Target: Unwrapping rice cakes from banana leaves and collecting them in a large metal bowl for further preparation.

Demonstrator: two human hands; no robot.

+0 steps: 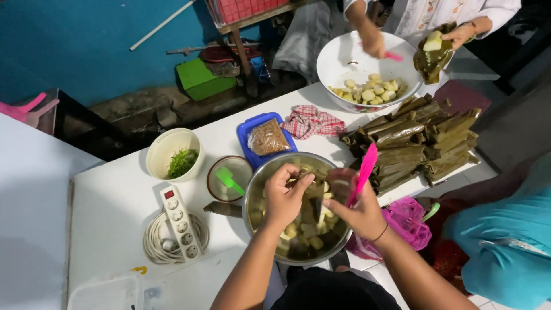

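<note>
Holding pink spatula (pixel 364 169) in right hand (pixel 359 211), over steel bowl (pixel 252 198).

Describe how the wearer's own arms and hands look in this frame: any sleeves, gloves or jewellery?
Both forearms are bare up to the bottom edge of the picture, with no sleeves in view and no gloves. The left hand shows no ring, watch or band. The right hand has a thin dark bracelet round its wrist. No other markings show on either arm.
</note>
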